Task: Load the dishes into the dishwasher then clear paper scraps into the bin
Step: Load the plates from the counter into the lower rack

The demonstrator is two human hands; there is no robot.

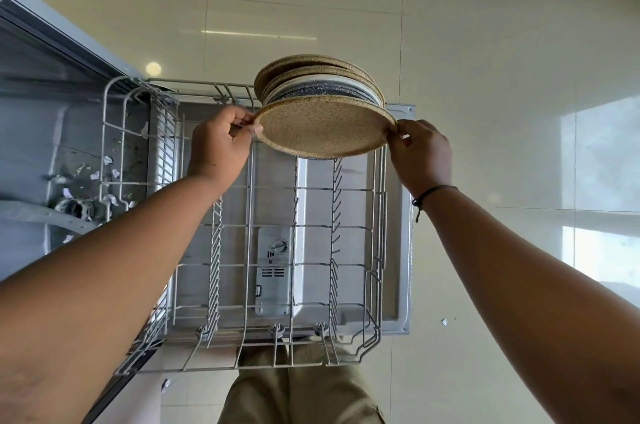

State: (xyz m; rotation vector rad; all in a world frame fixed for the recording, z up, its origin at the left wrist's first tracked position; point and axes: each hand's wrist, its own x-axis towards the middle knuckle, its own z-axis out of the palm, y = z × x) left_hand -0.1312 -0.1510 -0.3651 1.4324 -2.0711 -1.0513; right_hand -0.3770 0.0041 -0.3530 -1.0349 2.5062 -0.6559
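a: dishes, item one: round speckled tan stoneware plate [322, 126], underside facing the camera, held tilted over the far end of the grey wire dishwasher rack [277, 250].
b: held how?
a: left hand [218, 146] pinches its left rim with thumb and fingertips; right hand [420, 153] grips the opposite rim. both closed on that one plate.
b: item two?
a: row of round plates standing on edge in the rack [311, 81] just behind the held plate. several speckled tan rims, one white rim with a dark speckled face showing. exact count cannot be told.
b: the rack itself?
a: pulled out over the open grey dishwasher door [398, 216], tines mostly bare toward the near end. a detergent dispenser panel [273, 271] shows through the wires.
b: paper scraps?
a: small white torn paper scraps [104, 178], scattered inside the dishwasher tub at left, near the drain. one more white scrap [443, 321] on the pale glossy tiled floor [485, 43] right of the door, another [165, 385] on the floor by the near left corner of the rack.
b: anything else?
a: thin black cord bracelet [429, 197] on the right wrist; olive trousers [298, 389] below the rack.
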